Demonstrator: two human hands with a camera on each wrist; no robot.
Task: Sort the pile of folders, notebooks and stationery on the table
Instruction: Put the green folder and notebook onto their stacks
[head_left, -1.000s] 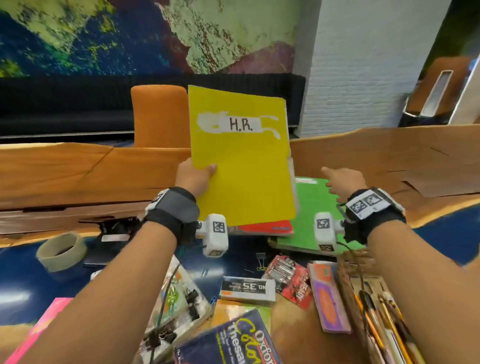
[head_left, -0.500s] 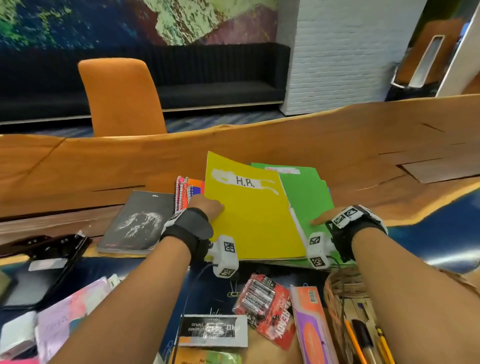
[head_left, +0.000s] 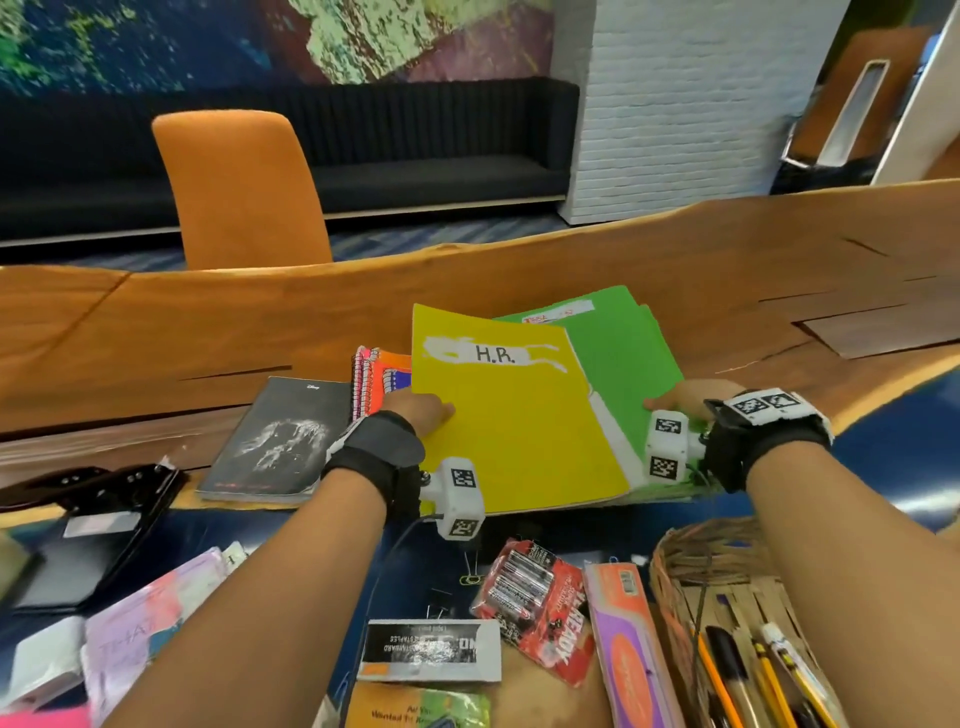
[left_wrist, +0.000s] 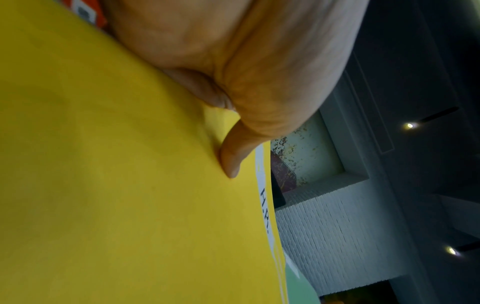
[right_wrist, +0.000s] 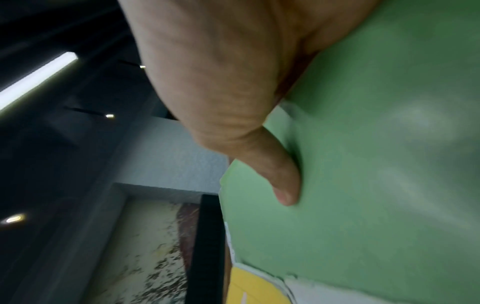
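Nearest: battery pack (head_left: 537, 597) and staple box (head_left: 430, 650) on blue table (head_left: 883, 467). Beyond, left hand (head_left: 423, 413) pinching left edge of yellow folder (head_left: 511, 415), thumb on top; white smear marked "H.R." Right hand (head_left: 693, 399) likewise gripping green folder (head_left: 618, 358) beneath. Farther left: spiral notebooks (head_left: 376, 382), black book (head_left: 278, 439).

Under the yellow folder (head_left: 514, 421) the fingers of the left hand (head_left: 421, 413) are hidden; only the thumb shows. The right hand (head_left: 691, 400) likewise hides its fingers beneath the green folder (head_left: 618, 358). Near the right wrist, the basket (head_left: 691, 561) runs off the bottom edge, and print on the staple box (head_left: 431, 649) by the left forearm blurs.
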